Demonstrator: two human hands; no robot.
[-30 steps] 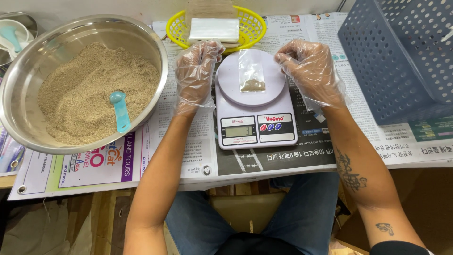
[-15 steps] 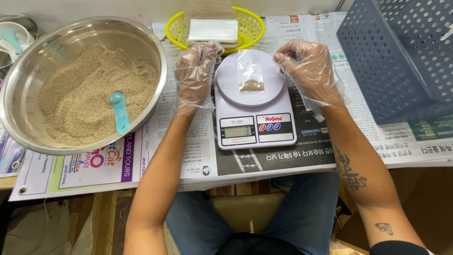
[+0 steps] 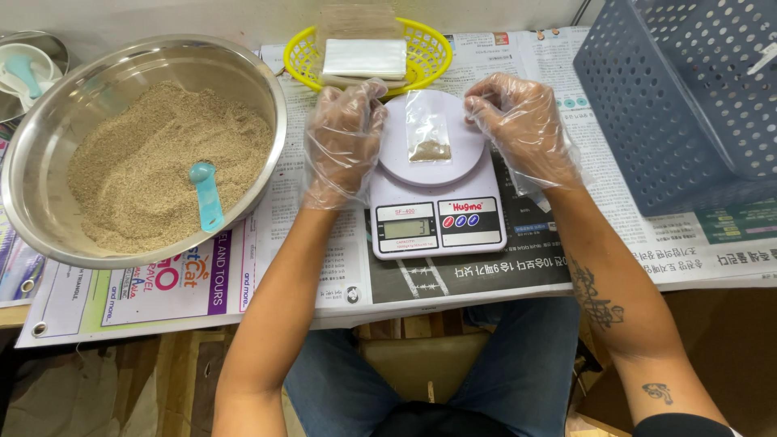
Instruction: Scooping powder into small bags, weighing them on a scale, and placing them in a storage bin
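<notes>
Two gloved hands flank our kitchen scale (image 3: 437, 212); left hand (image 3: 344, 142) loosely curled, empty; right hand (image 3: 522, 129) likewise, fingertips beside the platform; small clear bag (image 3: 427, 129) of grain lies on top; steel bowl (image 3: 48, 218) far left.

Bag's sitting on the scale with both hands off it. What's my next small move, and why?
Probably lift the small clear bag off the scale with the right hand. It lies flat on the platform holding a little brown grain, the display shows a reading, and both gloved hands, the left hand too, flank the platform without gripping anything.
</notes>
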